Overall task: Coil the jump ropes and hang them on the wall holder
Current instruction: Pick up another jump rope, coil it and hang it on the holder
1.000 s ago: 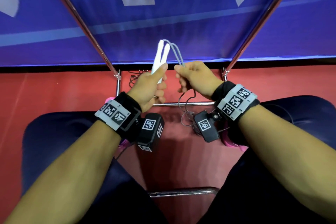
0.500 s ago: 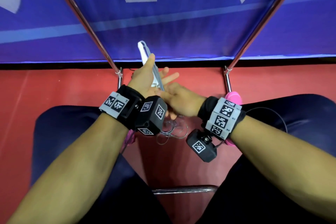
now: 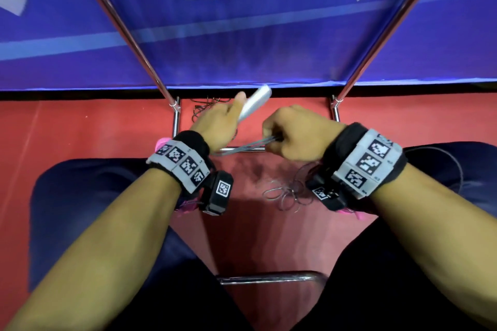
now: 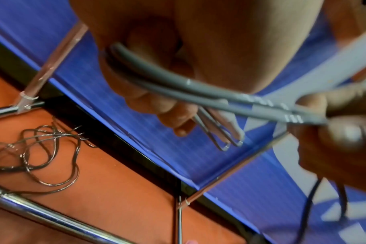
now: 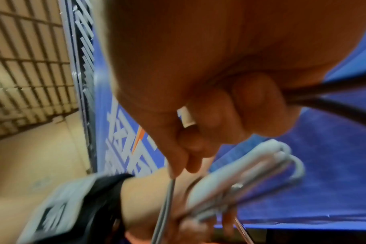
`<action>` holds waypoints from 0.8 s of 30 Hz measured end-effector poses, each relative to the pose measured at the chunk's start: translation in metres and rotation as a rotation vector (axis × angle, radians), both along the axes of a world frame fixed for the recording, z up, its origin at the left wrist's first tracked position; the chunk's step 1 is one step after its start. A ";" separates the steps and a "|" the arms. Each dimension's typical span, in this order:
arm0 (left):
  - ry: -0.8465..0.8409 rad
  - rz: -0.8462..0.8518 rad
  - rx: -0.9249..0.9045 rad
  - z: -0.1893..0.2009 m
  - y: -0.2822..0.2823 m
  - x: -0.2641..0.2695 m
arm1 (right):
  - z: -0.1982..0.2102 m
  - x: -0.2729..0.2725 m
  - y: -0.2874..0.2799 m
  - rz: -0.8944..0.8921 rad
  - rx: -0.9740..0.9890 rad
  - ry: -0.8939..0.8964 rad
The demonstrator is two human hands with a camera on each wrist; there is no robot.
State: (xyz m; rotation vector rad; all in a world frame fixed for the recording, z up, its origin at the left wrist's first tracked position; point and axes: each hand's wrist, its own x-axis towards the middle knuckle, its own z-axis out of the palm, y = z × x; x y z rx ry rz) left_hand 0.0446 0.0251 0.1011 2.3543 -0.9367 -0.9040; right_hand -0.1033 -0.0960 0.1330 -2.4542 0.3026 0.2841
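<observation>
Jump-rope cord [image 3: 244, 147], grey and in several strands, stretches taut between a seated person's two hands, low over the knees. The left hand [image 3: 215, 122] is wrapped around the pair of white handles [image 3: 255, 101], thumb laid along them, their free ends tilted up and to the right toward the banner. The right hand [image 3: 298, 134] is closed in a fist around the strands, knuckles up. Half a second ago the hands overlapped, the right reaching under the left at the handles, which then leaned up and to the left; now the hands are drawn apart and the cord between them is pulled straight. Slack loops [image 3: 281, 194] of the same thin cord lie on the floor below the right wrist, farther right than the loose coils seen half a second ago. A second, darker rope [image 4: 38, 148] lies tangled on the floor beyond the chrome rack [image 3: 176, 121], where it also lay a second ago. Behind the rack hangs a blue banner [image 3: 242, 56] over the red floor [image 3: 80, 129].
</observation>
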 end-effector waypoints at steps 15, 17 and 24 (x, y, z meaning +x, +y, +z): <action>0.475 -0.181 -0.397 0.024 0.001 -0.036 | -0.011 0.002 -0.042 -0.382 0.784 -0.344; 0.565 0.023 -0.430 0.024 -0.006 -0.027 | -0.020 0.010 -0.034 -0.427 0.787 -0.381; 0.417 0.404 -0.426 0.016 -0.017 -0.016 | -0.036 0.029 -0.003 -0.524 0.508 -0.409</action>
